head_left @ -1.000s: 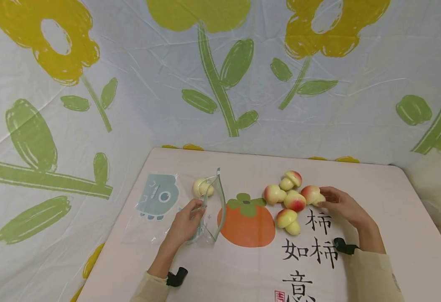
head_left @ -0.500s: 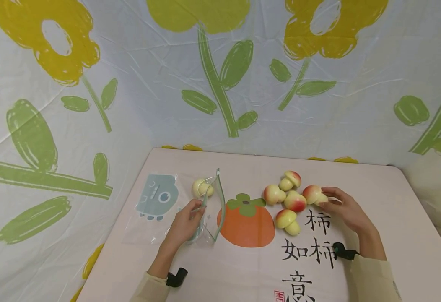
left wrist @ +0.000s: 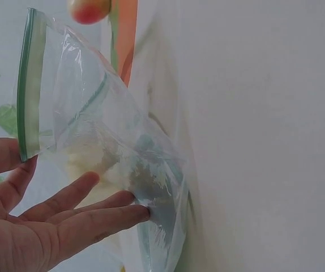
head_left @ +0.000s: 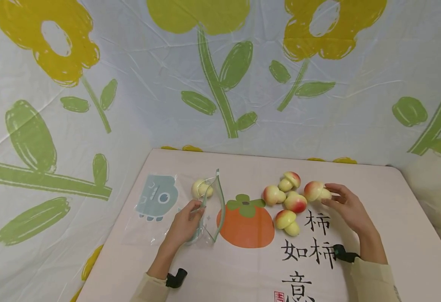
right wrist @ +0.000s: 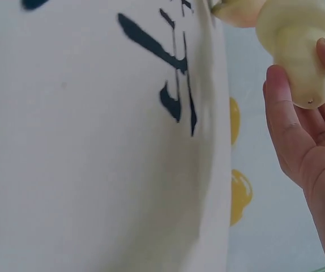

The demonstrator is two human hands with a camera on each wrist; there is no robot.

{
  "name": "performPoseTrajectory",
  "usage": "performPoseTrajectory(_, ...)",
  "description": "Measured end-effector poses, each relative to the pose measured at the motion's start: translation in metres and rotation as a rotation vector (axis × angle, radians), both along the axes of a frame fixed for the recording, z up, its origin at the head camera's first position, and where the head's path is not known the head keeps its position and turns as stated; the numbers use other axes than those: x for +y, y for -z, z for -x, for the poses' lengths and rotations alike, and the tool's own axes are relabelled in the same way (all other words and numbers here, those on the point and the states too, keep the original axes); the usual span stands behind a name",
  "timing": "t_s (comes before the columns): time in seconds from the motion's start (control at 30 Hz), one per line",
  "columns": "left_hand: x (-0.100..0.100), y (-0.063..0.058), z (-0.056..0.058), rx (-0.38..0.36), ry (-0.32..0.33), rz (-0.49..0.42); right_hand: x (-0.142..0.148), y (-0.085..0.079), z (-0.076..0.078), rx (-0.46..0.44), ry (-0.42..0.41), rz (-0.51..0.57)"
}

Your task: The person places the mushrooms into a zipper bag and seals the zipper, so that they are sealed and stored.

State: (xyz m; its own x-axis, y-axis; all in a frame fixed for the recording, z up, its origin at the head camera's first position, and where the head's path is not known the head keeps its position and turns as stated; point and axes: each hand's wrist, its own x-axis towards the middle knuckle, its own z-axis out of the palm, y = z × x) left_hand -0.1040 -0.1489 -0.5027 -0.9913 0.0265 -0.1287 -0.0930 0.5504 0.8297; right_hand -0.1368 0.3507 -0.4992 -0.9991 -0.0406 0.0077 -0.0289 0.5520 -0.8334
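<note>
My left hand (head_left: 185, 222) pinches the rim of a clear zip bag (head_left: 150, 230) with a blue monster print. In the left wrist view the bag's green zip strip (left wrist: 29, 85) stands by the thumb, and the mouth gapes toward the right in the head view. One yellowish toy mushroom (head_left: 200, 188) lies inside the bag. My right hand (head_left: 350, 207) grips another toy mushroom (head_left: 314, 191), red and yellow, by its stem; the right wrist view shows the pale stem (right wrist: 304, 71) between thumb and fingers.
Several more toy mushrooms (head_left: 273, 195) lie grouped left of my right hand, one (head_left: 287, 219) nearest me. The pale tablecloth (head_left: 220, 277) bears a printed persimmon and black characters. A flower-print curtain (head_left: 137, 84) hangs behind and beside the table.
My right hand has shifted the gripped mushroom slightly right and up, away from the group. The left hand and the bag have hardly moved.
</note>
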Motion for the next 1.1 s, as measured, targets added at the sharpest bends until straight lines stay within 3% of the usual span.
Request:
performPoseTrajectory(0.23,0.000,-0.001,0.000,-0.002,-0.001,-0.004,-0.007,-0.010,-0.001,0.023,0.021,0.031)
performPoseTrajectory(0.63,-0.001,0.002,-0.001,0.007,0.004,-0.014,-0.041,-0.042,-0.008,0.155,-0.048,0.106)
performPoseTrajectory(1.1,-0.002,-0.001,-0.001,0.013,0.008,-0.007,-0.064,-0.059,-0.007,0.176,-0.100,0.131)
